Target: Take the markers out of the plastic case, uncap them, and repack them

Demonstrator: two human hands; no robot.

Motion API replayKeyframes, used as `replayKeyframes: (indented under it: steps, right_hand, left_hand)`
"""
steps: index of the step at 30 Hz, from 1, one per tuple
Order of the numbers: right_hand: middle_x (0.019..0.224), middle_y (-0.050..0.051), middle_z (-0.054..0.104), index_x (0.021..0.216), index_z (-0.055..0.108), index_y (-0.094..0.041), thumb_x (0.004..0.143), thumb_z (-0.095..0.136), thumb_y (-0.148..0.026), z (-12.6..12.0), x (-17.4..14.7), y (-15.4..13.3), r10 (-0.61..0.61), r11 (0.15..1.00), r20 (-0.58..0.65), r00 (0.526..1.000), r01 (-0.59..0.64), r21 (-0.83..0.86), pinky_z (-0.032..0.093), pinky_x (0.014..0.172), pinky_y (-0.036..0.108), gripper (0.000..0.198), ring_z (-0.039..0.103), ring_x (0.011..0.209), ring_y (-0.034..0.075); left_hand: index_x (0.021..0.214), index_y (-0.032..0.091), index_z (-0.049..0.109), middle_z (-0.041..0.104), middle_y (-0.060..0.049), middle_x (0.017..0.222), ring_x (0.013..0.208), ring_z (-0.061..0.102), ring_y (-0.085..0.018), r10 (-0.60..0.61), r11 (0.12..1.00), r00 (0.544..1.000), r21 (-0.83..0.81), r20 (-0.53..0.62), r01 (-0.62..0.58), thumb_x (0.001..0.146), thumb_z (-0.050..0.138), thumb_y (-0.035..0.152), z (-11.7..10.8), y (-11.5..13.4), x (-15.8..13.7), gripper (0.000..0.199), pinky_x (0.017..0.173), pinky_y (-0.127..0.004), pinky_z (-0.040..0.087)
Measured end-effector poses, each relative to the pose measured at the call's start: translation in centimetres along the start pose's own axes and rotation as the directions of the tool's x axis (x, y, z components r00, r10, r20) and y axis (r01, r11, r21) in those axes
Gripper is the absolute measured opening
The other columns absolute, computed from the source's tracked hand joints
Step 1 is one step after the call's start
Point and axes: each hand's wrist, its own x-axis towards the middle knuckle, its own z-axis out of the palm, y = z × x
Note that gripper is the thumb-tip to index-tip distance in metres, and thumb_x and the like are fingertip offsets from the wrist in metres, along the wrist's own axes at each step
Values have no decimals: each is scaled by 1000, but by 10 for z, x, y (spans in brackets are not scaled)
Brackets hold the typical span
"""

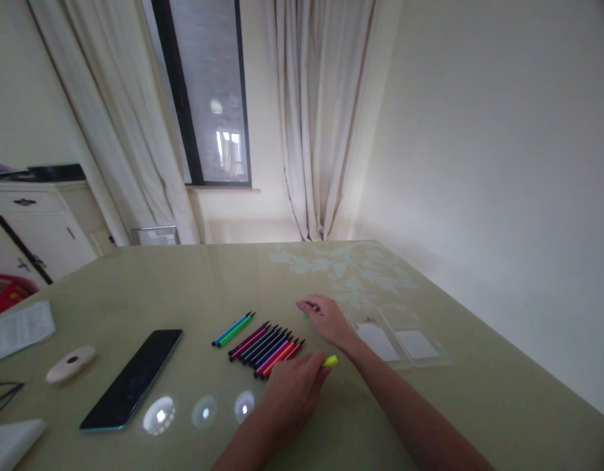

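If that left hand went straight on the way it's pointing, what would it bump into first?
Likely the right forearm, which crosses ahead of the left hand and the yellow piece it holds. Depth is unclear, so it might pass under or over instead.

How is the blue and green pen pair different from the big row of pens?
The pair has just two pens; the big row has many more. The pair is blue and green; the row has purple, red and dark pens. The left hand hides part of the row, but none of the pair. Both lie slanted on the table, black tips pointing away from the person.
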Motion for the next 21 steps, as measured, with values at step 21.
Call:
replayKeyframes:
  steps: [21]
  right_hand:
    - [89, 4, 76, 95, 80, -25, 99, 49, -61, 6, -50, -54, -78, 884, 80, 994, 32, 466, 53, 85, 32, 48, 69, 88, 20]
  left_hand:
    - [116, 18, 60, 76, -14, 110, 102, 72, -27, 50, 994, 997, -103, 50, -45, 100, 38, 16, 14, -8, 4, 28, 84, -35, 56]
